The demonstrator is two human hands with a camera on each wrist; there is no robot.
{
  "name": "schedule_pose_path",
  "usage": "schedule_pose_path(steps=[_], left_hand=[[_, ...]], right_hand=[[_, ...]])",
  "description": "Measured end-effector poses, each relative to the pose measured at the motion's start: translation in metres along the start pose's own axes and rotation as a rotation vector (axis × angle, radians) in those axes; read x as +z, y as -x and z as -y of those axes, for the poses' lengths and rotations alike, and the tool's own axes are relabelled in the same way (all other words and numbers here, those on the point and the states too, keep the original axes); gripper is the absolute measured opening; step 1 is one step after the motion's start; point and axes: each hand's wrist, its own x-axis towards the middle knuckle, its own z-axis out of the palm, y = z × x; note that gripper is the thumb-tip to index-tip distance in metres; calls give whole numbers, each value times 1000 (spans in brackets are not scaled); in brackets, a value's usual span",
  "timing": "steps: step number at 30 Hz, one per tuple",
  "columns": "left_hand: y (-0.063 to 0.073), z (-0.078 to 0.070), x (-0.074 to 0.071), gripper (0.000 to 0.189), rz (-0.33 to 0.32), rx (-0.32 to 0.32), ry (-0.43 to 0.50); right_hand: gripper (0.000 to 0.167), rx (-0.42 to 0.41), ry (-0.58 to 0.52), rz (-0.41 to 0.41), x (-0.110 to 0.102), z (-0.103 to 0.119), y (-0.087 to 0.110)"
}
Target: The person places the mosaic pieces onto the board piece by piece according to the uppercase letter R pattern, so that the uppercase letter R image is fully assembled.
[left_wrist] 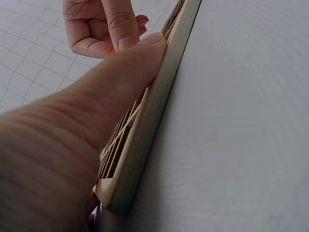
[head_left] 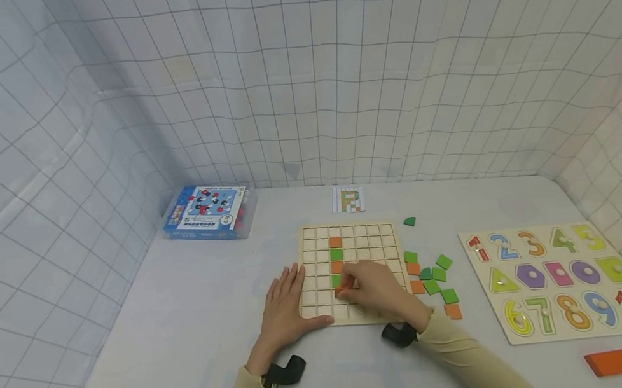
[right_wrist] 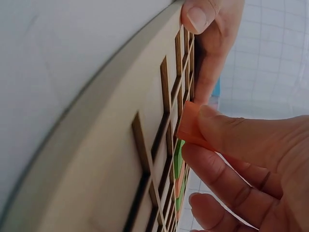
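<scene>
Right hand (head_left: 376, 286) in action, thumb and fingers pinching an orange square tile (right_wrist: 189, 123) by its edges, probably so that a face stays free to meet a cell! The tile is tilted at the six-o'clock end of a column in the wooden grid board (head_left: 375, 240); whether it touches wood, I cannot tell. Above it run a green, an orange, a green and an orange tile (head_left: 336, 242). Over at eight o'clock, the left hand (head_left: 284, 309) is spread, fingers along the board's side, thumb against the near edge: a brace, I'd judge, against sliding. Loose tiles (head_left: 432, 286) lie on the counter (head_left: 214, 307) from two to four o'clock, handy for the right hand. At twelve, just beyond the board, a pattern card (head_left: 349, 199), presumably kept there for an unblocked glance.
</scene>
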Motion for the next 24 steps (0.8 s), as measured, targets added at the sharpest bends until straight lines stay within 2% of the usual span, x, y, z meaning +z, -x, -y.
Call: schedule_pose_path(steps=[6,17,24], left_hand=[[-1,0,0,111,-2,8,3],[0,-1,-1,110,-6,11,8],[0,1,1,110,-14,11,10]], right_hand=[[21,33,-7,26,3,3,1],[14,33,-24,6,6,1,2],[11,13,23,-5,9,0,3]])
